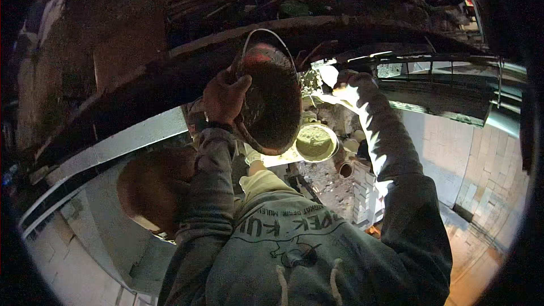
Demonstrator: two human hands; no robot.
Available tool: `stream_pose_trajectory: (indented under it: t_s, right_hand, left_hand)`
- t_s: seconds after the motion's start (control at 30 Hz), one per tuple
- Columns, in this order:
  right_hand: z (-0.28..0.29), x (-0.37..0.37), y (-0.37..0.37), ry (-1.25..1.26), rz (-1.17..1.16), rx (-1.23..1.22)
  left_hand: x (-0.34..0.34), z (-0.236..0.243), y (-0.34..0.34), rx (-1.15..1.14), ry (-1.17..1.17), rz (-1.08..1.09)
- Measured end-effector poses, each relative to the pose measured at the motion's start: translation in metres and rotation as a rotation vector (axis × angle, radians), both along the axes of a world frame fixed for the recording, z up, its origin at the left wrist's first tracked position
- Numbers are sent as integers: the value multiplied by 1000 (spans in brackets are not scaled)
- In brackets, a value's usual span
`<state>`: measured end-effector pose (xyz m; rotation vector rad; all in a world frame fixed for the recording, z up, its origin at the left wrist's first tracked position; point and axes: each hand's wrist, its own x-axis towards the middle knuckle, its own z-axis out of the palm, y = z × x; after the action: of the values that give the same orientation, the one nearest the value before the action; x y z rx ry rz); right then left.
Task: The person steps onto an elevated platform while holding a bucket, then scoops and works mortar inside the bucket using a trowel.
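My left hand (226, 97) grips the near-left side of a dark, dirty bucket (271, 99), thumb over its rim. The bucket is tilted, so its dark inside shows, and its thin wire handle arches above it. To the right, my right hand (350, 80) reaches forward beside a glaring bright patch (328, 73). Its fingers look curled, but glare and shadow hide what they hold, if anything. Lower down, between my arms, stands a second bucket (316, 143) holding a greyish-green, mortar-like mix.
A long pale ledge (124, 139) runs along the left, with a brown rounded object (153, 187) by my left forearm. Stacked blocks (362, 195) and a short round pipe (345, 169) lie below. A dark framed structure (442, 85) extends right beside a pale block wall (481, 170).
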<state>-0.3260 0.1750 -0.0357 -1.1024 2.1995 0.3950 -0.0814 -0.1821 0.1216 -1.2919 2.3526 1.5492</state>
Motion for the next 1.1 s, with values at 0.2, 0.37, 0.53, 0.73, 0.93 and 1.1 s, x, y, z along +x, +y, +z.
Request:
stream_pose_trajectory:
  t_s: [0.2, 0.37, 0.53, 0.73, 0.93, 1.1]
  right_hand:
    - [35, -25, -11, 21, -25, 38]
    - [46, -43, -21, 54, -29, 47]
    - [40, -45, -35, 82, -17, 45]
    - [32, -37, -47, 88, -1, 63]
    - [43, -32, -36, 79, -5, 61]
    - [47, -37, -31, 93, -21, 46]
  left_hand:
    - [1, -2, 0, -76, 69, -40]
    - [1, -2, 0, 29, 144, -77]
    - [0, -9, 4, -81, 269, -65]
    - [-1, -16, 4, -157, 208, -9]
    - [-4, -9, 8, -7, 180, -149]
    - [-6, -9, 14, 15, 240, -166]
